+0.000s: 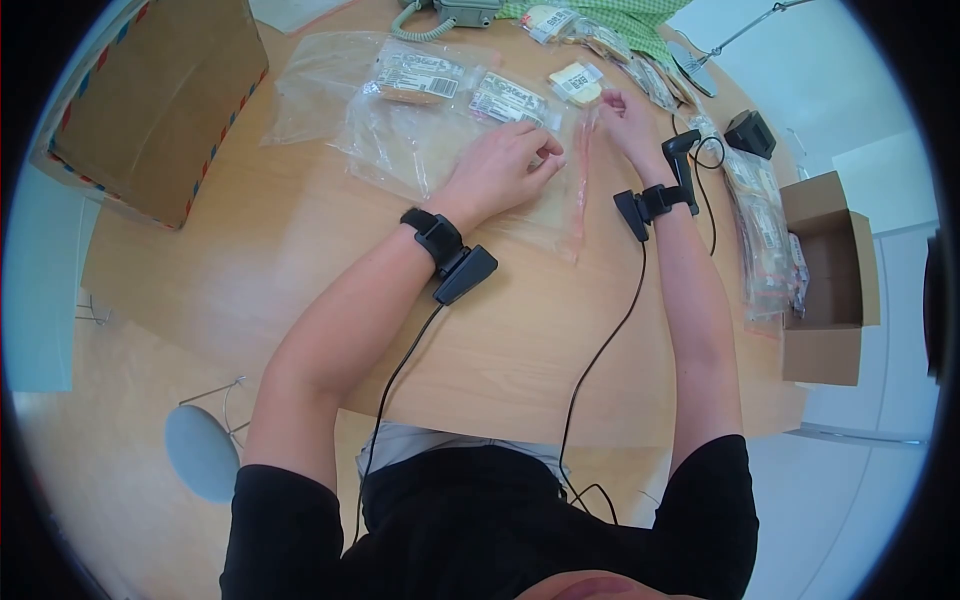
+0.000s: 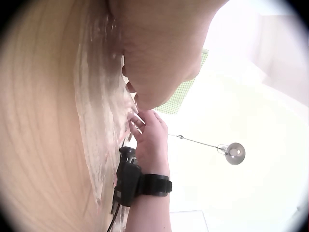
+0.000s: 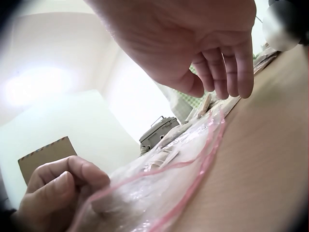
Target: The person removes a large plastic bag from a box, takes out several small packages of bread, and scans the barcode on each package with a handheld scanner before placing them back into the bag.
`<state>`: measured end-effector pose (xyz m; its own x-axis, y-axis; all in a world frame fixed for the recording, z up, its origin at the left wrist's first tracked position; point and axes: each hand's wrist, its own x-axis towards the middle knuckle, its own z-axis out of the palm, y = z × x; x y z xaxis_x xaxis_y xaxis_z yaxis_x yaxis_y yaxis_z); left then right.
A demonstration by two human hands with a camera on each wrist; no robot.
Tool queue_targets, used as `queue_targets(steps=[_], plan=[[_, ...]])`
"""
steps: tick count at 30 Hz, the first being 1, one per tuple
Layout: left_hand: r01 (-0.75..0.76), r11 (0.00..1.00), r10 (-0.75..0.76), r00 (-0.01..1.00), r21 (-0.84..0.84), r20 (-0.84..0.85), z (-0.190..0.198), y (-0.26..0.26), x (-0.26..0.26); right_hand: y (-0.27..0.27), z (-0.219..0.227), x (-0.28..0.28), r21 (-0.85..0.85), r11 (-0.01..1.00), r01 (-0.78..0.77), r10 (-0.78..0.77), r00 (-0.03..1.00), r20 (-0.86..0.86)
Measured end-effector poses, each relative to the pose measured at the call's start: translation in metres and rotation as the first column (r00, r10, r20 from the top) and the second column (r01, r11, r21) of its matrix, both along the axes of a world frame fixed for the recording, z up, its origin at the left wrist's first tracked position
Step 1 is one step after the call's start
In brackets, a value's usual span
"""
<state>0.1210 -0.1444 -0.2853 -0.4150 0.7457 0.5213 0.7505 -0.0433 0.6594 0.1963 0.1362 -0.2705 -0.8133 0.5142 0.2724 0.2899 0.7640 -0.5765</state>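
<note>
A large clear zip bag [image 1: 400, 150] with a pink zip edge [image 3: 205, 169] lies flat on the table. My left hand [image 1: 505, 170] is over this bag near its mouth, fingers loosely bent, with thumb and forefinger apart in the head view. Two labelled packets [image 1: 418, 77] [image 1: 508, 100] lie on or in the bag's far part. Just past the zip edge is a smaller packet with a white label [image 1: 577, 83]. My right hand [image 1: 630, 125] hovers by the zip's far corner beside that packet, its fingers hanging nearly straight in the right wrist view.
A brown box with a striped edge [image 1: 150, 110] stands at left. More bagged packets [image 1: 755, 220] run along the right side to an open carton [image 1: 830, 260]. At the back are a telephone [image 1: 455, 14] and green checked cloth [image 1: 640, 20]. A black stand [image 1: 683, 160] is near my right wrist.
</note>
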Motion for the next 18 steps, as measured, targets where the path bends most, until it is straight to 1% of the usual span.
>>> queue_targets(steps=[1, 4, 7, 10, 13, 16, 18], plan=[[0.000, 1.000, 0.000, 1.000, 0.004, -0.017, -0.001, 0.000, 0.000, 0.003, -0.007, -0.001, 0.088, 0.996, -0.020, 0.025, 0.998, -0.059], [-0.006, 1.000, 0.006, 0.999, 0.005, -0.052, -0.003, 0.000, -0.001, 0.008, -0.022, -0.008, 0.293, 0.929, -0.228, 0.247, 0.968, -0.031], [-0.015, 1.000, 0.014, 0.999, -0.010, -0.044, -0.002, -0.002, -0.001, 0.016, -0.019, -0.005, 0.038, 0.944, -0.327, 0.320, 0.938, 0.130], [-0.012, 1.000, 0.012, 1.000, -0.019, -0.026, -0.002, -0.002, -0.002, 0.024, -0.009, 0.008, -0.017, 0.974, -0.228, 0.226, 0.950, 0.216], [-0.008, 1.000, 0.007, 1.000, -0.021, -0.028, -0.002, -0.001, -0.001, 0.017, 0.003, 0.034, -0.020, 0.989, -0.147, 0.148, 0.961, 0.233], [-0.013, 0.999, 0.012, 0.999, -0.037, -0.029, -0.001, -0.001, -0.001, -0.009, 0.015, 0.061, 0.151, 0.985, -0.084, 0.054, 0.980, 0.193], [-0.014, 0.999, 0.013, 1.000, -0.050, -0.023, -0.001, -0.001, 0.000, -0.018, 0.023, 0.075, 0.169, 0.984, -0.054, 0.014, 0.973, 0.230]])
